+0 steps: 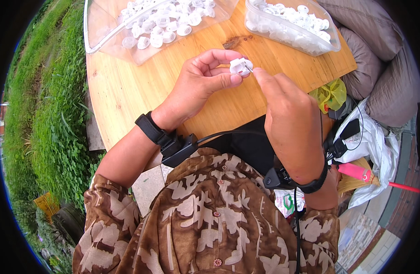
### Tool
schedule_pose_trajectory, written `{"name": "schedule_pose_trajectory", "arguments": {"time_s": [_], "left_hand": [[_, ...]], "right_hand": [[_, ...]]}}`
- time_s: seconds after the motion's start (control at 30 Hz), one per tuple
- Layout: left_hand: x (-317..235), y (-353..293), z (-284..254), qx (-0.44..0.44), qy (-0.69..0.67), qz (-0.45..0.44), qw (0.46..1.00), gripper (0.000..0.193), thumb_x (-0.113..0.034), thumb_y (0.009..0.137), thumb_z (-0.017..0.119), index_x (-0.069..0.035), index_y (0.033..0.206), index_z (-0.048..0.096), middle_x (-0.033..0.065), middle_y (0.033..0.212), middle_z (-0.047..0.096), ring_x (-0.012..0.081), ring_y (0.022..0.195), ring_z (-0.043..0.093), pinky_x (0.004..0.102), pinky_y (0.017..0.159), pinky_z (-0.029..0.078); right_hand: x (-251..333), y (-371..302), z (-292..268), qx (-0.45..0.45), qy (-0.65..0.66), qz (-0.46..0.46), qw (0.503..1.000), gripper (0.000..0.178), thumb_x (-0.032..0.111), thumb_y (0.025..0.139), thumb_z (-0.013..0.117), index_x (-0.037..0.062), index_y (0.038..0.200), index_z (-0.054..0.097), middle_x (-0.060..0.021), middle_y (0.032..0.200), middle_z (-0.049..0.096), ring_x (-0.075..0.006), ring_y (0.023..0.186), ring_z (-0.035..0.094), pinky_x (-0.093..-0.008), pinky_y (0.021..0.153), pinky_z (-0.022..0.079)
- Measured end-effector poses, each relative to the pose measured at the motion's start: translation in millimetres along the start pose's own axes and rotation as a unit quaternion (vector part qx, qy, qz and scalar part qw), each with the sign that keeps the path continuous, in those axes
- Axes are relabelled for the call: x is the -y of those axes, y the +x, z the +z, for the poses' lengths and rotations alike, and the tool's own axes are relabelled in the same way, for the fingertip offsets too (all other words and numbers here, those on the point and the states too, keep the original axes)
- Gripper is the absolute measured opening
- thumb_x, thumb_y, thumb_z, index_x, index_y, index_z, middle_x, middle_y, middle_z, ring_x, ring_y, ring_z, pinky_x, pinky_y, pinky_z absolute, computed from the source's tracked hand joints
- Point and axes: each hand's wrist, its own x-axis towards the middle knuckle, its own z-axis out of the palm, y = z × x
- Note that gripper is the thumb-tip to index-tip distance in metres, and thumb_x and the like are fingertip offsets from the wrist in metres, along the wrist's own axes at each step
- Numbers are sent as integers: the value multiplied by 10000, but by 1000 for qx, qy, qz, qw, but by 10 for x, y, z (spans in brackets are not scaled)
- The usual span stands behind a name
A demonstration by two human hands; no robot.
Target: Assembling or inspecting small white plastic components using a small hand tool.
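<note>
My left hand point(194, 86) pinches a small round white plastic part point(238, 66) between thumb and fingertips, above the wooden table point(159, 86). A tiny red spot shows on the part's near side. My right hand point(292, 109) is closed just to the right, its fingers curled in. From its fingertips a thin metal piece point(249, 69) points at the white part and seems to touch it. Most of that piece is hidden by my fingers, so its kind cannot be made out.
A clear bin point(100, 39) at the far left holds many white plastic parts. Another clear bin point(331, 48) with similar parts stands far right. A yellow plastic bag point(333, 95) sits by the table's right edge, near a broom's pink handle point(353, 171). Cables run from both wrist straps.
</note>
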Motion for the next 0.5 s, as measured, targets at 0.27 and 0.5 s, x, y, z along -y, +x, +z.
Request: {"name": "schedule_pose_trajectory", "arguments": {"time_s": [0.27,0.5], "left_hand": [[-12,-1,4,-5,15,9,1000,343,24,828,645,-21,1154,551,99,1158,601,153,1030,598,295,928,486],[6,-5,-31,-16,47,-3,999,305,23,822,653,-7,1119,593,108,1087,643,161,997,617,301,916,495]], "right_hand": [[60,31,7,6,-41,3,999,228,23,787,554,11,1015,573,-94,767,554,-225,702,625,-321,577,510],[-38,14,25,-2,-40,-42,998,238,41,768,574,1,998,620,-63,742,552,-199,690,620,-307,551,499]]}}
